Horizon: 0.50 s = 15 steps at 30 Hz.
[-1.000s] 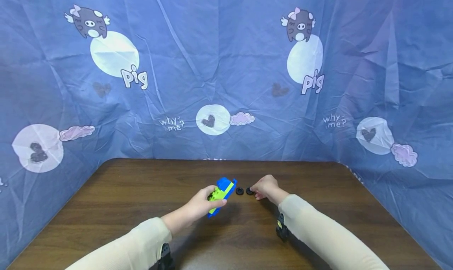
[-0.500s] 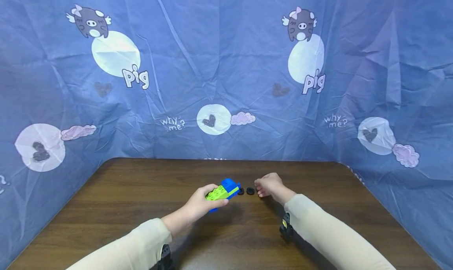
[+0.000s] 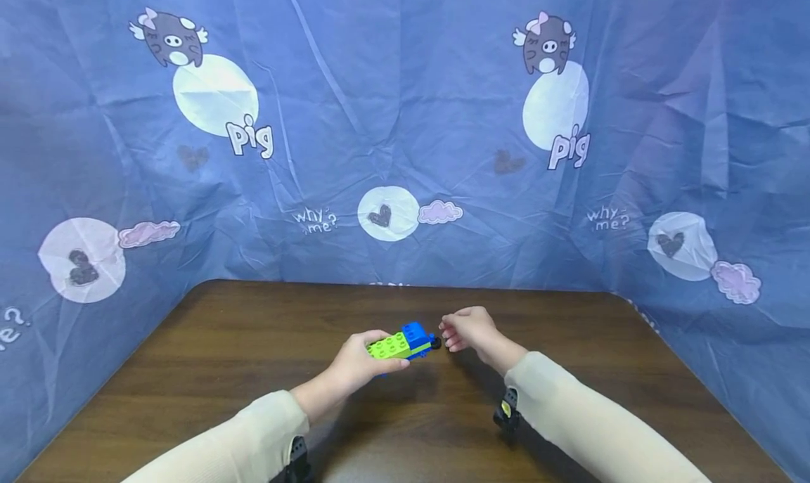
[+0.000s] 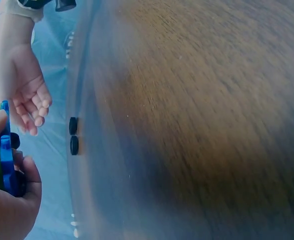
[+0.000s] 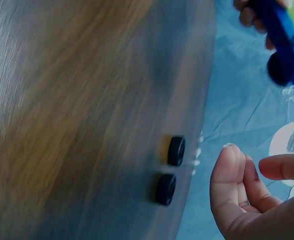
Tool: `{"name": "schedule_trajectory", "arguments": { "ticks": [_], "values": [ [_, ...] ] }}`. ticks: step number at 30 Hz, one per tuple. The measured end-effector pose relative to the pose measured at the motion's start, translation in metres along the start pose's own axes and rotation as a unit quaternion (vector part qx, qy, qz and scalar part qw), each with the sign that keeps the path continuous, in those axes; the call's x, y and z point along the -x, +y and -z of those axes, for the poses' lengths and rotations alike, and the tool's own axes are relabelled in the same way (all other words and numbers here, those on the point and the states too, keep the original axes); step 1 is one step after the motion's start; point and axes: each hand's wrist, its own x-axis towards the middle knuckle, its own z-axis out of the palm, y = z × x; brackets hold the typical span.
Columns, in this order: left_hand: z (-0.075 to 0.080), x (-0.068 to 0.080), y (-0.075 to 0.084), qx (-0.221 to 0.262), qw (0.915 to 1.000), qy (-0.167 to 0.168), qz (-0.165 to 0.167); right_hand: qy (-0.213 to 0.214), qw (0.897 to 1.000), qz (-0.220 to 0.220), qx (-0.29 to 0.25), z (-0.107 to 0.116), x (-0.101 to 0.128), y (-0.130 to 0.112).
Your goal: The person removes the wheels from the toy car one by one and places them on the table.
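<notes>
My left hand (image 3: 361,360) grips a toy car (image 3: 405,344) of lime-green and blue building bricks, fingers on one side and thumb on the other. Its studs face up and its blue end points toward my right hand. Black wheels show on the car's underside, one of them (image 5: 281,69) clearly in the right wrist view. My right hand (image 3: 471,332) hovers just beyond the blue end, fingers loosely bent, nothing between thumb and fingertips. Below, two loose black wheels (image 5: 176,150) stand side by side on the table; in the head view the car and right hand mostly cover them.
The brown wood-grain table (image 3: 253,342) ends at a far edge close behind the wheels. A blue printed cloth (image 3: 392,117) hangs behind and along both sides. Black wrist cameras sit under both sleeves.
My right hand has left the loose wheel it was touching, drawn back right, then come left again. My left hand has turned the car from tilted to studs-up and shifted it slightly right.
</notes>
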Motion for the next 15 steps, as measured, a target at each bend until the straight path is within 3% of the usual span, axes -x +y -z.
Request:
{"name": "schedule_trajectory", "arguments": {
  "ticks": [8,15],
  "values": [
    [0.002,-0.003,0.002,-0.011,0.9998,0.018,0.002,-0.081,0.996,0.008,-0.042,-0.007,0.013,-0.007],
    [0.009,-0.005,0.007,-0.013,0.9996,0.0,-0.025,-0.166,0.98,0.008,-0.107,-0.008,0.023,-0.011]
  ]
}}
